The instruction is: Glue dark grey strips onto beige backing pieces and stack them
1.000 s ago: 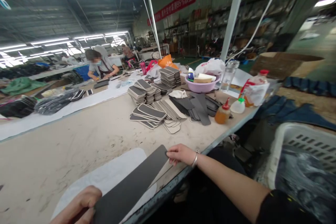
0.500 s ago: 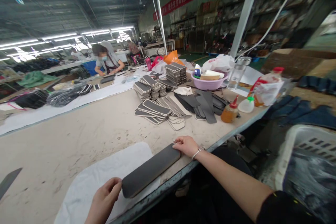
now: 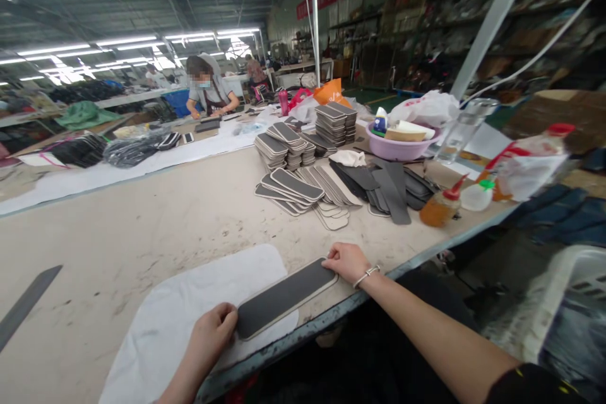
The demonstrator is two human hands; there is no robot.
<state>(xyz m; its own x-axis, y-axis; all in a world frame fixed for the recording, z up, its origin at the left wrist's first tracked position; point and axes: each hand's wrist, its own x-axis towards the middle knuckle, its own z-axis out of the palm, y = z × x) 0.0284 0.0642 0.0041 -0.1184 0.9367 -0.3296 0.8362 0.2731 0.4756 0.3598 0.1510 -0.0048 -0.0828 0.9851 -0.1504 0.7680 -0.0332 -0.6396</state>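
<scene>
A long dark grey panel [image 3: 286,298] with rounded corners and a pale border lies at the table's front edge, partly over a white cloth [image 3: 161,309]. At its near left end, my left hand [image 3: 215,331] has its fingers closed on the edge. My right hand [image 3: 348,262], a bracelet at the wrist, pinches the far right end. Beyond them lie fanned-out panels of like shape [image 3: 296,186] and a row of pale-edged pieces [image 3: 331,186].
Stacked panels [image 3: 331,126], dark strips [image 3: 395,192], a purple basin [image 3: 398,148] and a red-tipped glue bottle [image 3: 442,205] stand farther back. A grey strip [image 3: 28,303] lies at left. A white basket [image 3: 558,290] is at right. Across the table a person [image 3: 211,91] works.
The panel, which showed a plain dark, curved face, now looks flatter with its pale border showing. Both hands still hold its ends. The view has shifted to the left.
</scene>
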